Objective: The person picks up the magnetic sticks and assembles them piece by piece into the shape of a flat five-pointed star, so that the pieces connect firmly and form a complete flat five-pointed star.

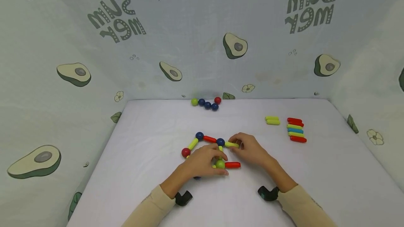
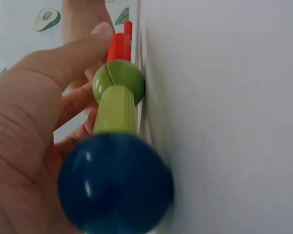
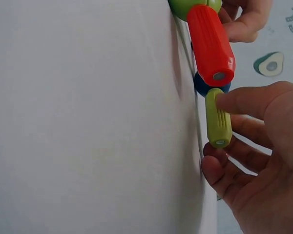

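Observation:
A flat figure of magnetic sticks and balls lies on the table, partly hidden by my left hand. That hand holds the green ball, thumb on the near side and fingers on the far side. From this ball a red magnetic stick points right, its other end free. My right hand pinches a yellow-green magnetic stick between thumb and fingers, one end at the far blue ball. Another red stick joins that ball to a second blue ball. A red ball sits at the left corner.
Several loose balls lie by the table's back edge. Two yellow-green sticks and a stacked row of red, yellow-green and blue sticks lie at the right. A printed cloth hangs behind the table.

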A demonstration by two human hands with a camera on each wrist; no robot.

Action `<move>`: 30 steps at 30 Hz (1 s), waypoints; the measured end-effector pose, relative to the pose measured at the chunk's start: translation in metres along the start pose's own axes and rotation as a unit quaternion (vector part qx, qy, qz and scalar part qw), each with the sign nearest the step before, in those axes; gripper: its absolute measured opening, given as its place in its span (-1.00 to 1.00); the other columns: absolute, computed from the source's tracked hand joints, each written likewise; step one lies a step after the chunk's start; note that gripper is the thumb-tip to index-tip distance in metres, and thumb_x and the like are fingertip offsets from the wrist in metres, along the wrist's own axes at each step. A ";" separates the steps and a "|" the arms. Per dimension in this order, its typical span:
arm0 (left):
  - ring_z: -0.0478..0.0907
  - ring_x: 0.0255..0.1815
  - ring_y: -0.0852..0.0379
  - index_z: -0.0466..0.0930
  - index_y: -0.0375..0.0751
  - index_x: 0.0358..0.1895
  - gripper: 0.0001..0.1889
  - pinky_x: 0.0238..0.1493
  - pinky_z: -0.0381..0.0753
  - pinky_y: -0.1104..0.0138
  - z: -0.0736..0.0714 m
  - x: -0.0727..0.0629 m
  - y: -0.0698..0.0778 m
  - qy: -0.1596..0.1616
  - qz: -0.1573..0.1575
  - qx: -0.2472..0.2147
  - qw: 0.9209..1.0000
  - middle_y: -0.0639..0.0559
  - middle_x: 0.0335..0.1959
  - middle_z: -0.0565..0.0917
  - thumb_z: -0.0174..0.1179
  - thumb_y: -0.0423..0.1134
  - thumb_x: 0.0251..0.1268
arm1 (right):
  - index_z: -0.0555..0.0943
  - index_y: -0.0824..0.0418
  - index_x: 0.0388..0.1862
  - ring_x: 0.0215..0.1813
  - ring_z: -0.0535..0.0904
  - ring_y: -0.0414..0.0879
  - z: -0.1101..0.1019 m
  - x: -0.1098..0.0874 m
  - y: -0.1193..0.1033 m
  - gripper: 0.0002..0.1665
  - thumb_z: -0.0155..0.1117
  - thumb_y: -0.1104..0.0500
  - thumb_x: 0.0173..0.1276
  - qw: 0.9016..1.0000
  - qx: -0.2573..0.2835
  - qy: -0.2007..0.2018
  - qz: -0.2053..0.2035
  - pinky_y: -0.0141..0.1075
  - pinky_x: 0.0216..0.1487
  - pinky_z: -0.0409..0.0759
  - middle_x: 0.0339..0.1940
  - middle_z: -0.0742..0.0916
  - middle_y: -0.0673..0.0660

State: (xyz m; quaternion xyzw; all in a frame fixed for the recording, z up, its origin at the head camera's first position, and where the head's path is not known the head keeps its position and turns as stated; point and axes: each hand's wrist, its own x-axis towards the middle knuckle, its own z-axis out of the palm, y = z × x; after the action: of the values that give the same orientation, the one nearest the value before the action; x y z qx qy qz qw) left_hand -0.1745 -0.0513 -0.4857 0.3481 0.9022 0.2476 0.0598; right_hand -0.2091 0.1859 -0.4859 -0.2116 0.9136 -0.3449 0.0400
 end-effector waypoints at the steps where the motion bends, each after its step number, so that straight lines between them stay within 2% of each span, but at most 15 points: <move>1: 0.40 -0.28 0.37 0.74 0.28 0.01 -0.57 -0.35 0.43 0.50 0.001 0.001 0.002 -0.004 -0.005 0.003 1.000 0.29 -0.24 0.49 0.38 0.35 0.17 | 0.70 0.13 0.02 -0.14 0.54 -0.14 -0.001 0.001 -0.001 -0.76 0.41 0.15 0.40 1.000 0.000 0.001 -0.001 -0.38 -0.12 0.59 -0.13 0.72 -0.02; 4: 0.40 -0.27 0.38 0.76 0.25 0.02 -0.58 -0.35 0.41 0.49 0.005 0.001 0.007 -0.012 -0.017 0.009 1.000 0.29 -0.22 0.49 0.40 0.31 0.18 | 0.70 0.13 0.03 -0.09 0.56 -0.11 -0.005 0.004 -0.003 -0.75 0.36 0.07 0.46 1.000 0.002 0.009 -0.004 -0.32 -0.08 0.59 -0.11 0.73 0.00; 8: 0.40 -0.30 0.38 0.78 0.18 -0.03 -0.65 -0.38 0.40 0.50 0.010 -0.001 0.011 -0.005 -0.029 0.012 1.000 0.28 -0.22 0.49 0.44 0.21 0.20 | 0.68 0.17 0.05 -0.05 0.57 -0.07 -0.015 0.018 -0.003 -0.71 0.30 0.03 0.50 1.000 -0.001 0.021 0.003 -0.26 -0.05 0.59 -0.09 0.73 0.05; 15: 0.39 -0.36 0.38 0.74 0.13 -0.13 -0.78 -0.41 0.42 0.54 0.014 0.002 0.012 0.012 -0.032 0.006 0.999 0.26 -0.26 0.43 0.43 0.08 0.27 | 0.62 0.25 0.19 0.06 0.60 0.04 -0.035 0.069 0.001 -0.61 0.25 0.05 0.54 1.000 -0.005 0.011 -0.007 -0.07 0.12 0.64 0.07 0.72 0.16; 18: 0.39 -0.36 0.38 0.72 0.13 -0.14 -0.79 -0.42 0.42 0.54 0.015 0.003 0.011 0.014 -0.031 0.003 0.999 0.25 -0.26 0.41 0.42 0.07 0.28 | 0.55 0.29 0.29 0.18 0.58 0.12 -0.036 0.091 0.000 -0.57 0.20 0.11 0.57 1.000 -0.001 -0.007 -0.017 0.04 0.21 0.61 0.20 0.67 0.23; 22: 0.39 -0.37 0.38 0.72 0.12 -0.14 -0.79 -0.41 0.42 0.54 0.015 0.003 0.010 0.013 -0.028 -0.005 1.000 0.24 -0.25 0.41 0.43 0.06 0.28 | 0.46 0.32 0.39 0.26 0.54 0.17 -0.032 0.114 -0.002 -0.51 0.14 0.15 0.59 0.999 -0.007 -0.025 -0.022 0.06 0.28 0.58 0.29 0.61 0.28; 26: 0.40 -0.37 0.38 0.71 0.11 -0.11 -0.76 -0.38 0.44 0.55 0.013 0.002 0.007 0.006 -0.024 -0.018 1.000 0.24 -0.23 0.42 0.43 0.06 0.27 | 0.35 0.33 0.49 0.23 0.55 0.18 -0.028 0.129 -0.007 -0.38 0.20 0.16 0.55 0.999 -0.018 -0.028 -0.024 0.05 0.28 0.60 0.24 0.59 0.30; 30: 0.41 -0.35 0.39 0.70 0.12 -0.09 -0.75 -0.35 0.45 0.56 0.013 0.002 0.005 0.004 -0.021 -0.020 1.000 0.24 -0.22 0.42 0.43 0.07 0.28 | 0.28 0.31 0.57 0.11 0.57 0.16 -0.025 0.140 -0.009 -0.26 0.26 0.17 0.51 0.999 -0.035 -0.024 -0.024 0.01 0.21 0.63 0.15 0.60 0.33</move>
State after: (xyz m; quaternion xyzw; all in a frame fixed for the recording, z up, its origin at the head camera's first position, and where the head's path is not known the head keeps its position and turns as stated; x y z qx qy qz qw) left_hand -0.1699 -0.0414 -0.4942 0.3270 0.9042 0.2660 0.0684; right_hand -0.3387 0.1376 -0.4507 -0.2432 0.9184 -0.3086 0.0460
